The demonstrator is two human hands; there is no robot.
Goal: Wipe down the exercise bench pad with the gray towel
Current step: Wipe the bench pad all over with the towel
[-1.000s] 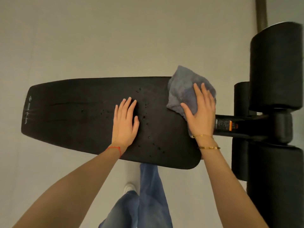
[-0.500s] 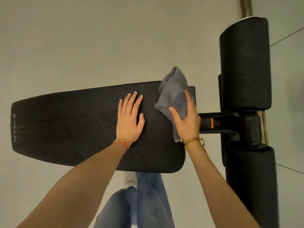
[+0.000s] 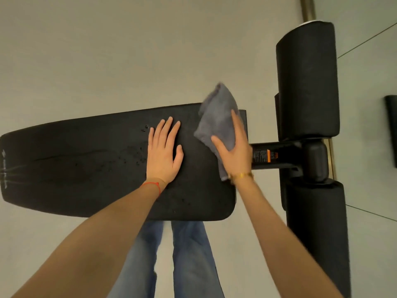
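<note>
The black bench pad point(image 3: 86, 168) lies lengthwise across the view, speckled with small droplets near its middle. My left hand point(image 3: 164, 152) rests flat on the pad, fingers apart, holding nothing. My right hand point(image 3: 235, 150) presses the folded gray towel point(image 3: 217, 121) against the pad's right end. The towel's far corner sticks out past the pad's far edge, and part of the towel is hidden under my palm.
Two thick black foam rollers point(image 3: 307, 82) point(image 3: 318, 233) stand right of the pad on a black post with an orange label point(image 3: 268, 155). Pale floor surrounds the bench. My jeans-clad legs point(image 3: 182, 261) stand at the pad's near edge. A dark object point(image 3: 391, 130) sits at far right.
My right hand has slid the towel leftward along the pad's right end, turning it more edge-on. My left hand stayed flat on the pad. The camera view shifted right.
</note>
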